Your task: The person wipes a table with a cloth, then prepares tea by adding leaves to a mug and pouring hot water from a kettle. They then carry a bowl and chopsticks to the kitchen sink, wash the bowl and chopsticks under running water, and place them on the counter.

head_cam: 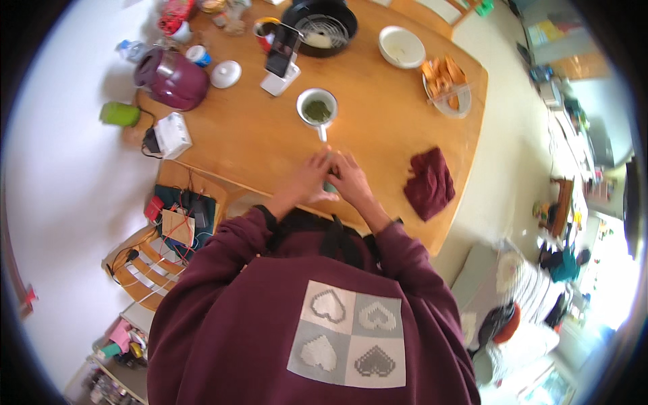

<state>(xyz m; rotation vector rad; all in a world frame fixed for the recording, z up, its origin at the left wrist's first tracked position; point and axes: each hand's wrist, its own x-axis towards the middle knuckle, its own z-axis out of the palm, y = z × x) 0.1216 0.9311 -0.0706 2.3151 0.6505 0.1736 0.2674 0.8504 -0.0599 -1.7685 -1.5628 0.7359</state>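
Both hands are close together at the near edge of the wooden table. My left hand reaches over a small greenish object, mostly hidden under the fingers. From the other side my right hand touches the same spot, its fingers bent; the picture does not settle which hand holds the object. Just beyond the fingertips stands a white mug with green bits inside, its handle pointing towards me. A crumpled maroon cloth lies to the right of my right hand.
A phone leans on a white stand behind the mug. Farther back are a black round pan, a white bowl and a container of orange pieces. At left stand a maroon kettle-like vessel, a white lid and a white box.
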